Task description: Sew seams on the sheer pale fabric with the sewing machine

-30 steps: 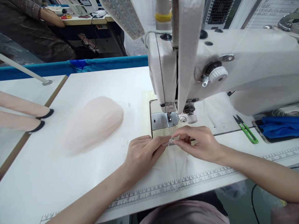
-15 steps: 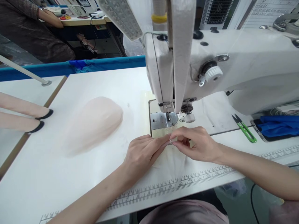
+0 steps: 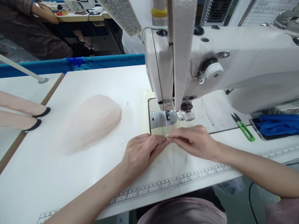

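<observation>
My left hand (image 3: 141,152) lies just in front of the needle plate, its thumb and fingers pinching the edge of a thin, sheer white fabric (image 3: 163,143). Fingertips of my right hand (image 3: 196,143) close on the same edge, touching the left fingertips. The rest of this fabric hangs faintly toward the table's front edge and is hard to make out. Behind the hands stands a white sewing machine (image 3: 161,71), with its presser foot (image 3: 167,115) over the metal needle plate (image 3: 157,119). No fabric shows under the foot.
A sheer pale pink fabric piece (image 3: 100,112) lies on the left of the white table (image 3: 77,186). Green thread snips (image 3: 244,127) and a phone under blue cloth (image 3: 277,124) are at right. A printed ruler (image 3: 161,188) runs along the front. A person (image 3: 28,28) sits beyond.
My right fingertips have moved slightly left and closed down against the left fingertips on the fabric edge. The whole view has shifted a little; the machine and table items stay in place.
</observation>
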Available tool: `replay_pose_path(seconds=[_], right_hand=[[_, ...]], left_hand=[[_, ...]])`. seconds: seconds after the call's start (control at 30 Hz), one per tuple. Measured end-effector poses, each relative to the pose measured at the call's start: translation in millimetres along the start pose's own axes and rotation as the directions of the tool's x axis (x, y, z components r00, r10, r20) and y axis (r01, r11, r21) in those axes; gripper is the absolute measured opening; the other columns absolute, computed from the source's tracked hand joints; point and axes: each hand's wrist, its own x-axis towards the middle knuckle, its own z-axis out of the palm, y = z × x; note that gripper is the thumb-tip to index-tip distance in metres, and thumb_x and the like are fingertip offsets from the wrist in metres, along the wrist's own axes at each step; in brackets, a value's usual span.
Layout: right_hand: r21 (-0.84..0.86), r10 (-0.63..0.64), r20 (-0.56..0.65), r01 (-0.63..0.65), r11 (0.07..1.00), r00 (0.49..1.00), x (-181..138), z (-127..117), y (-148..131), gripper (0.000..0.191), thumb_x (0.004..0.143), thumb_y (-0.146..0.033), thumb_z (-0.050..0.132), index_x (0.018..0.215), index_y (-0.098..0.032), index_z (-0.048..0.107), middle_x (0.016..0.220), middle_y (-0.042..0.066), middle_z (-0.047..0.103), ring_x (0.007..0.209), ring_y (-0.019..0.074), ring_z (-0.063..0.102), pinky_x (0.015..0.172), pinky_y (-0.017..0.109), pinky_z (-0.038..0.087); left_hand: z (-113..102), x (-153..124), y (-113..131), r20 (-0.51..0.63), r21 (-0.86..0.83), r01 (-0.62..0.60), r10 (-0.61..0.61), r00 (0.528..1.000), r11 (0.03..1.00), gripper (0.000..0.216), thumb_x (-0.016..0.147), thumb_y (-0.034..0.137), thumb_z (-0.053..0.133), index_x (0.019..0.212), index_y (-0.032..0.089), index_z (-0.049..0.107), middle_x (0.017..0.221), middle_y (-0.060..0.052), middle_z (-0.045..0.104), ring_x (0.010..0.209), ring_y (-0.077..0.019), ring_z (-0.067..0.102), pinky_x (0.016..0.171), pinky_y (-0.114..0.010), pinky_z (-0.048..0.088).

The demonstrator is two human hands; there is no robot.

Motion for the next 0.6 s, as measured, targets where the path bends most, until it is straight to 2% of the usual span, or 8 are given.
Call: replay_pose_path(seconds=[0.13,0.23,0.3,0.47,0.6], right_hand=[[-0.220,-0.177,-0.049,0.162,0.962,0.983,-1.3,-3.0,3.6,0.005,0.091,-0.014,0.059,0.095,-0.015,0.061,0.065,-0.006,0.066,0.052,0.0039,0.057,0.046,0.017,0.042],[-0.388,-0.369,-0.024,0.332,0.860,0.929,-1.8,-7.3,5.0,0.009,0.089,-0.007,0.057,0.094,-0.013,0.062,0.057,-0.007,0.061,0.047,0.0055,0.052,0.040,0.020,0.037],[-0.445,-0.448,0.006,0.404,0.800,0.894,-1.1,-9.8,4.3,0.010,0.088,-0.005,0.056,0.090,-0.012,0.063,0.056,-0.006,0.061,0.048,0.0060,0.051,0.039,0.021,0.036],[-0.498,-0.517,0.028,0.460,0.735,0.855,1.7,-11.8,0.5,0.011,0.083,-0.005,0.063,0.075,-0.012,0.064,0.052,-0.005,0.058,0.046,0.0063,0.049,0.039,0.022,0.036],[-0.511,-0.529,0.033,0.470,0.720,0.848,2.0,-11.1,-0.9,0.010,0.080,-0.006,0.067,0.073,-0.012,0.065,0.051,-0.005,0.058,0.045,0.0063,0.048,0.039,0.022,0.037]], left_hand=[[1.1,-0.3,0.5,0.016,-0.027,0.009,-0.008,1.000,1.000,0.011,0.090,0.022,0.060,0.084,0.015,0.054,0.049,0.009,0.048,0.043,-0.0055,0.044,0.046,-0.016,0.037],[2.3,-1.0,2.2,0.032,-0.055,0.062,-0.060,0.998,0.997,0.009,0.093,0.023,0.055,0.090,0.015,0.053,0.046,0.012,0.039,0.040,-0.0047,0.037,0.044,-0.015,0.035],[2.8,-2.0,3.2,0.034,-0.070,0.066,-0.064,0.997,0.995,0.007,0.093,0.022,0.055,0.092,0.015,0.052,0.047,0.012,0.040,0.040,-0.0045,0.037,0.045,-0.015,0.036],[1.8,-4.2,3.4,0.047,-0.093,0.056,-0.052,0.998,0.994,0.004,0.093,0.019,0.054,0.093,0.016,0.052,0.048,0.012,0.045,0.043,-0.0057,0.043,0.050,-0.016,0.042],[1.3,-3.9,3.2,0.036,-0.098,0.057,-0.054,0.998,0.994,0.004,0.092,0.019,0.055,0.094,0.016,0.053,0.050,0.011,0.050,0.041,-0.0052,0.043,0.050,-0.016,0.042]])
